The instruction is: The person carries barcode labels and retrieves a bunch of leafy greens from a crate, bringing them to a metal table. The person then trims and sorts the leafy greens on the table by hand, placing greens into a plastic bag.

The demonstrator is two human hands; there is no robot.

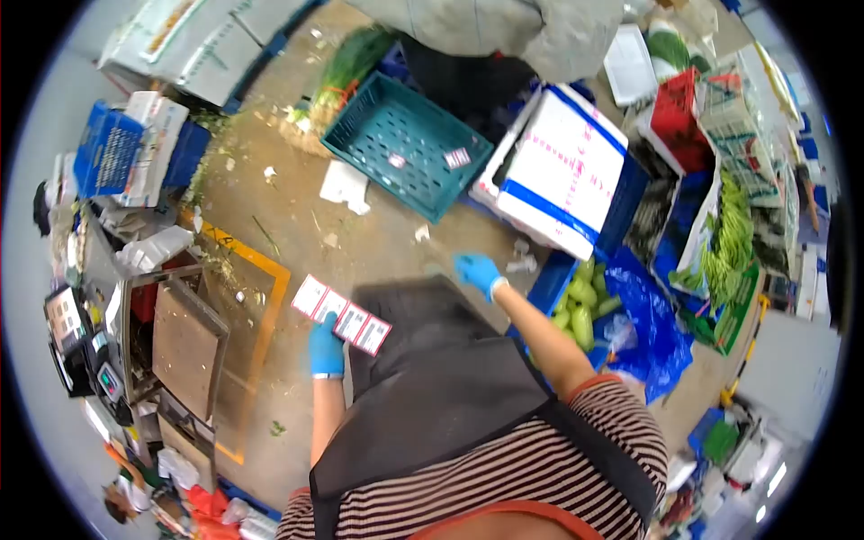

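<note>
Blue-gloved left hand (326, 351) grips a red-bordered white label strip (351, 320) below the teal perforated plastic crate (409, 135); probably light, bendable, best pinched at edges. Blue-gloved right hand (477, 271): cannot tell.

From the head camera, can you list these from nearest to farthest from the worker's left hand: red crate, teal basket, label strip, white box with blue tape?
1. Label strip: held in the left hand.
2. Teal basket: ahead, slightly right.
3. White box with blue tape: farther right.
4. Red crate: farthest, ahead at far right.
</note>
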